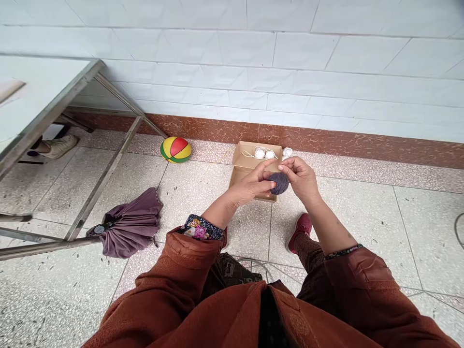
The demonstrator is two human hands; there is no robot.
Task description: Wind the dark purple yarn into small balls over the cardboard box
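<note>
My left hand (253,185) is closed around a ball of dark purple-grey yarn (280,183), its thumb and fingers at the ball's left side. Just above and to the right of the ball, my right hand (300,176) pinches thumb and forefinger together; what is between them is too small to make out. Below both hands an open cardboard box (239,171) lies on the floor, partly covered by my left hand. Two balls of white yarn (259,153) with loose strands sit in its upper part. Another white yarn ball (287,152) rests beside the box, on its right.
A red, yellow and green ball (176,150) lies near the wall. A folded purple umbrella (134,224) leans by the metal-framed table (97,186) on the left. Another person's shoe (60,146) shows under that table. The tiled wall (253,77) stands behind the box.
</note>
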